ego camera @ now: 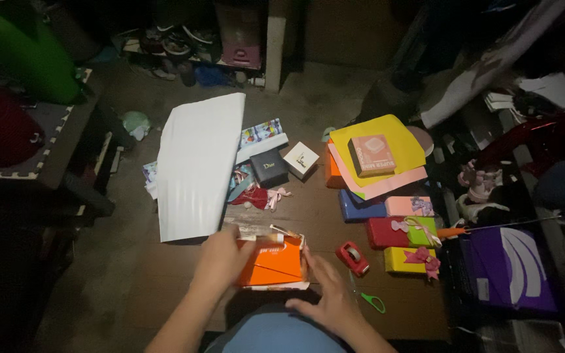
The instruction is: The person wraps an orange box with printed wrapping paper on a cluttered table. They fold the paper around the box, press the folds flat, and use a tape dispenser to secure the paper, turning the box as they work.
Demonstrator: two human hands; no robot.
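An orange paper-covered box (pixel 274 263) lies on the brown floor in front of me. My left hand (pixel 220 258) grips its left side, fingers over the top edge. My right hand (pixel 327 294) rests flat against its right and lower side. A big white sheet of paper (pixel 197 163) lies spread out just beyond the box.
A red tape dispenser (pixel 352 257) and green-handled scissors (pixel 369 300) lie right of the box. Wrapped boxes with bows (pixel 408 232) and coloured paper sheets (pixel 377 153) sit further right. A black box (pixel 269 167), a white box (pixel 301 159) and a purple bag (pixel 508 269) are nearby.
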